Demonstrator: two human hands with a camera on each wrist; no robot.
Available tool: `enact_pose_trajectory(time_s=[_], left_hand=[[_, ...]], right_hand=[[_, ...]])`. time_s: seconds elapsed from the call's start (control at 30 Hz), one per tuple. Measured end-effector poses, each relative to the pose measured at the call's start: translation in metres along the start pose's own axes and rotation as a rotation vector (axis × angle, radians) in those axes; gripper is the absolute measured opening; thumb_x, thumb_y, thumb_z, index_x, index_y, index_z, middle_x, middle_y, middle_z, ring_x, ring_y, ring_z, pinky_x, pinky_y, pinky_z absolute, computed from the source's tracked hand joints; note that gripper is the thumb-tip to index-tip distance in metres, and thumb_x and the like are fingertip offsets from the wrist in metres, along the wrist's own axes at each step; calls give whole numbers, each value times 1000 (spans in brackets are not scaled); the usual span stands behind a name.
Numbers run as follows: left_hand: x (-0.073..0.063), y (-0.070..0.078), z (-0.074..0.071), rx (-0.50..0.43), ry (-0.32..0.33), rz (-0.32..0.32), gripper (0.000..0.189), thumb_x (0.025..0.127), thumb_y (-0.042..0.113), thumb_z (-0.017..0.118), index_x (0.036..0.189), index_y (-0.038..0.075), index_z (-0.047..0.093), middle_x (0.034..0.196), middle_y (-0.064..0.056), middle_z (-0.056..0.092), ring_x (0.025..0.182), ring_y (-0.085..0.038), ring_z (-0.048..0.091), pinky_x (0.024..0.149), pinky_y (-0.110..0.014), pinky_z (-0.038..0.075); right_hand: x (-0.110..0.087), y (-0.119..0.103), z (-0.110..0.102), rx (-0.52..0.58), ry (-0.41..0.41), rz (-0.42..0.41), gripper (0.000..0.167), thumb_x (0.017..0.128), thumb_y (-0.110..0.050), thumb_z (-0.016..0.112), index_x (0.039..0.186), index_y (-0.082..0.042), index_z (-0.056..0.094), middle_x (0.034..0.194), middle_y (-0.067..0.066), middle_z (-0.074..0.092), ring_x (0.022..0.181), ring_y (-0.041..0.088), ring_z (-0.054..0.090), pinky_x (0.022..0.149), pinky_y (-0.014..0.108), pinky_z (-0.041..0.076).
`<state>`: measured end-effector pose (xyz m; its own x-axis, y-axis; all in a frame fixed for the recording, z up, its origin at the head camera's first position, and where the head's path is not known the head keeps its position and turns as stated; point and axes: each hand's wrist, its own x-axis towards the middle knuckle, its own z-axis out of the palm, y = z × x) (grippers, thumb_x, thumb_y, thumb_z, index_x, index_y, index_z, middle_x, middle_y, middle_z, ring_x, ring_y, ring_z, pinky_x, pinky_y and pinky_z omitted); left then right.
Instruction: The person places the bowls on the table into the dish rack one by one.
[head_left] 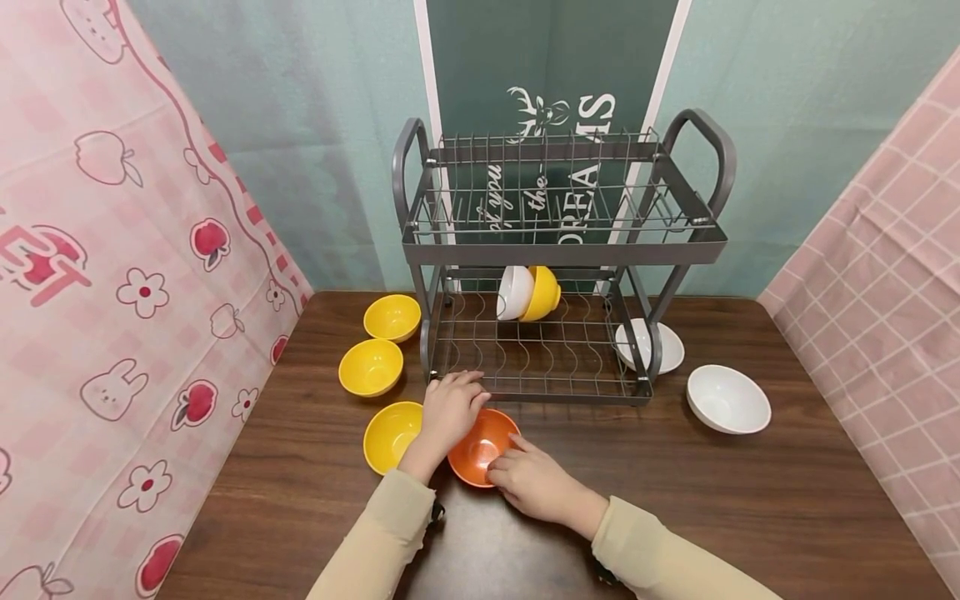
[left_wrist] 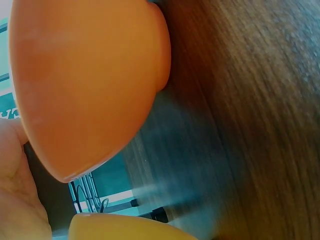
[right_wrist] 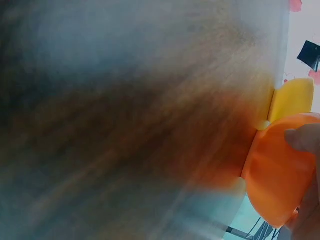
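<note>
An orange bowl (head_left: 474, 454) stands upright on the table in front of the rack, between both hands. The right hand (head_left: 536, 483) holds its right side at the rim; in the right wrist view a thumb (right_wrist: 303, 138) lies against the bowl's outer wall. My left hand (head_left: 452, 410) reaches over the bowl's far left rim, fingers extended toward the rack. In the left wrist view, that hand's palm (left_wrist: 17, 185) is beside the rim of the orange bowl (left_wrist: 90, 85). Just left of it sits a yellow bowl (head_left: 392, 433), partly covered by the left forearm.
A grey two-tier dish rack (head_left: 562, 252) stands at the back. Its lower tier holds a white bowl (head_left: 514, 293) and a yellow bowl (head_left: 543, 293) on edge. Two more yellow bowls (head_left: 371, 367) are at left. At right are two white bowls (head_left: 727, 400), one partly behind the rack's leg.
</note>
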<state>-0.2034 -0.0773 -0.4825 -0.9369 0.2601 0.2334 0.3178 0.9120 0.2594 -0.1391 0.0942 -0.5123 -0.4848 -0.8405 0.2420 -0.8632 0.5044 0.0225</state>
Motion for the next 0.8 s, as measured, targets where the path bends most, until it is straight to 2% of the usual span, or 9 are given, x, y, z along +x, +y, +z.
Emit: enact_pose_trajectory(time_s=[0.2,0.4,0.63,0.8], left_hand=[[-1,0,0,7,21,10,20,90,36,56,85,23,71,120,9,63,116,-18,55,85,-35,41],[0,0,0,-1,8,3,21,90,36,56,86,23,71,121,9,63,117,-18,54,85,-35,41],[1,1,-1,-11,-16,-11,21,91,37,55,87,23,71,123,8,62,118,-19,53,87,-36,40],[0,1,-2,-10,0,-4,19,90,35,57,86,23,71,121,8,63,117,-19,54,84,-36,41]], right_hand=[[0,2,0,-14,39,-51,5,81,-19,66,80,-22,63,80,-12,67,84,9,61,85,36,48],[1,4,-1,-7,59,-78,10,77,-17,68,74,-21,60,69,-13,62,68,6,56,68,24,42],[-1,6,-8,37,68,-81,9,76,-15,69,74,-20,63,70,-13,63,67,5,57,67,23,42],[-6,8,-11,30,86,-73,11,75,-16,70,72,-21,60,68,-14,61,65,6,56,67,24,43]])
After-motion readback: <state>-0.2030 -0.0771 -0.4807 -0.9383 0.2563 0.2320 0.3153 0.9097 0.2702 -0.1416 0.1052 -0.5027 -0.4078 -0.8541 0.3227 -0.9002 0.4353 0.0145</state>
